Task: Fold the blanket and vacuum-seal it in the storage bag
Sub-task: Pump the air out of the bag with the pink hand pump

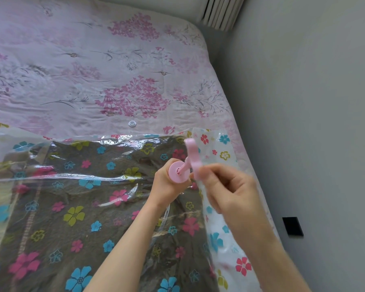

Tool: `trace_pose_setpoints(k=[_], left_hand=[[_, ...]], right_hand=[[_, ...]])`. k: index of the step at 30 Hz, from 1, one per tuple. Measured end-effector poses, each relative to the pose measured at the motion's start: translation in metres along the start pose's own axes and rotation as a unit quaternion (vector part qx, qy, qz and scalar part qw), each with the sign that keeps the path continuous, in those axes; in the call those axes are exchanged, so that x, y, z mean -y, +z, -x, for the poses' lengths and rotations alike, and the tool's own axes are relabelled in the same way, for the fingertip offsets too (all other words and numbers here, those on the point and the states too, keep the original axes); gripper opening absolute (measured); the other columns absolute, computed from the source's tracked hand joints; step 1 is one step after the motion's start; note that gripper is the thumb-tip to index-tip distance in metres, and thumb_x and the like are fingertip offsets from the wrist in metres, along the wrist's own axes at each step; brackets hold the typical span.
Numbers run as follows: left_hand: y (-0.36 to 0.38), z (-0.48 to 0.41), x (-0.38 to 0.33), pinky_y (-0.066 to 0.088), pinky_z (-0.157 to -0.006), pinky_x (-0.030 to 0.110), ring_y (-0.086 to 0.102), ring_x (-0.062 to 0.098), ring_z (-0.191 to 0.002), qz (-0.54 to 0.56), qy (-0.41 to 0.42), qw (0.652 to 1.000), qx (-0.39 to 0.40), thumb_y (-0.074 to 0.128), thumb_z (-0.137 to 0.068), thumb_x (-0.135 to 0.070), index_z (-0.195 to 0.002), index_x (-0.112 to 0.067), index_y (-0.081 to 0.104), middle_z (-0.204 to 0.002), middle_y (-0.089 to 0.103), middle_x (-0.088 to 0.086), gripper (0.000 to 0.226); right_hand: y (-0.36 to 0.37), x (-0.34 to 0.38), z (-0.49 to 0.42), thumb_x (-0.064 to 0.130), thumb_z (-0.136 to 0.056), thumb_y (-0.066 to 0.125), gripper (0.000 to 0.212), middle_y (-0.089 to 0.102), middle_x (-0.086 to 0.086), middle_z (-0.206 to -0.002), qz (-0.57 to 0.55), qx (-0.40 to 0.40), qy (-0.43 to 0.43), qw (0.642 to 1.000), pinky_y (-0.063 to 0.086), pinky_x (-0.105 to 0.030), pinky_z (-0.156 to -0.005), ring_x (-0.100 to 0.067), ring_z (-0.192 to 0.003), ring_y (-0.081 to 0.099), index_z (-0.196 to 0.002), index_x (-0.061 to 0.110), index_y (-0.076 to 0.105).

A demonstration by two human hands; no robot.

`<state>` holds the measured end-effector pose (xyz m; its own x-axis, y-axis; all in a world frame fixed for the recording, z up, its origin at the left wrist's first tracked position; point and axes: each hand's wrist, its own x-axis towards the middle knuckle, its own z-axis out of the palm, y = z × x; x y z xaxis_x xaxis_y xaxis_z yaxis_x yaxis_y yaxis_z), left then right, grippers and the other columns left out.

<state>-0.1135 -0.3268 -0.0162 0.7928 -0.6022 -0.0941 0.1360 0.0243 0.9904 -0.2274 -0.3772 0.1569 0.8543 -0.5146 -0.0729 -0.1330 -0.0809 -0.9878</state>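
Note:
A clear storage bag [223, 239] printed with coloured flowers lies flat on the bed. A folded dark brown blanket [89, 203] fills it. My left hand [167, 186] is wrapped round the barrel of a pink hand pump [178, 170] that stands upright on the bag near its right side. My right hand [226, 192] grips the pump's pink handle [193, 153], which is raised above the barrel and blurred by motion. The valve under the pump is hidden by my left hand.
A small white valve cap [132, 123] lies on the pink floral bedspread [93, 70] just beyond the bag. The bed's right edge runs along a grey floor [303, 123], where a small black object [292, 226] lies. A radiator [223, 11] stands at the far corner.

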Motion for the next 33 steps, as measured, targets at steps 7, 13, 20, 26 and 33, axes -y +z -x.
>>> trace_pose_setpoints(k=[7, 13, 20, 26, 33], left_hand=[[0.003, 0.005, 0.001, 0.043, -0.057, 0.028, 0.048, 0.012, -0.064, -0.004, 0.008, 1.0, -0.003, 0.073, -0.057, -0.033, -0.074, -0.02, 0.057, -0.067, 0.056, -0.012, 0.026], [0.004, 0.005, -0.001, 0.042, -0.057, 0.024, 0.047, 0.009, -0.061, -0.017, 0.005, 1.0, -0.009, 0.073, -0.056, -0.037, -0.07, -0.024, 0.055, -0.064, 0.055, -0.015, 0.027], [0.004, 0.004, -0.001, 0.051, -0.065, 0.043, 0.056, 0.016, -0.07, -0.012, 0.0, 1.0, -0.017, 0.072, -0.058, -0.035, -0.071, -0.036, 0.06, -0.072, 0.062, -0.009, 0.018], [0.002, 0.003, -0.005, 0.043, -0.056, 0.026, 0.049, 0.011, -0.061, -0.009, 0.017, 1.0, -0.001, 0.068, -0.056, -0.04, -0.071, -0.021, 0.056, -0.064, 0.057, -0.009, 0.027], [0.002, -0.003, 0.007, 0.049, -0.059, 0.044, 0.053, 0.016, -0.064, -0.01, -0.004, 1.0, -0.011, 0.075, -0.068, -0.021, -0.067, -0.034, 0.056, -0.065, 0.059, -0.008, 0.022]], right_hand=[[0.008, -0.03, 0.003, 0.032, -0.091, 0.059, 0.019, 0.034, 0.004, -0.044, -0.037, 0.0, -0.022, 0.999, 0.022, -0.024, -0.039, -0.009, -0.039, 0.027, -0.076, 0.026, 0.068], [0.003, -0.026, 0.003, 0.025, -0.09, 0.059, 0.02, 0.038, 0.007, -0.045, 0.016, -0.01, 0.026, 0.999, 0.022, -0.022, -0.045, -0.006, -0.042, 0.03, -0.073, 0.021, 0.07], [0.007, -0.006, 0.01, 0.034, -0.09, 0.059, 0.018, 0.039, 0.01, -0.044, -0.114, 0.036, -0.072, 0.99, 0.025, -0.018, -0.039, -0.009, -0.037, 0.029, -0.078, 0.023, 0.067], [0.012, -0.048, -0.011, 0.026, -0.093, 0.056, 0.023, 0.044, 0.008, -0.048, 0.067, 0.002, 0.081, 0.994, 0.035, -0.023, -0.05, -0.008, -0.045, 0.041, -0.078, 0.014, 0.068], [-0.001, 0.004, -0.003, 0.03, -0.09, 0.053, 0.029, 0.042, -0.008, -0.05, -0.07, 0.022, -0.058, 0.996, 0.031, -0.017, -0.039, -0.013, -0.039, 0.036, -0.07, 0.01, 0.062]])
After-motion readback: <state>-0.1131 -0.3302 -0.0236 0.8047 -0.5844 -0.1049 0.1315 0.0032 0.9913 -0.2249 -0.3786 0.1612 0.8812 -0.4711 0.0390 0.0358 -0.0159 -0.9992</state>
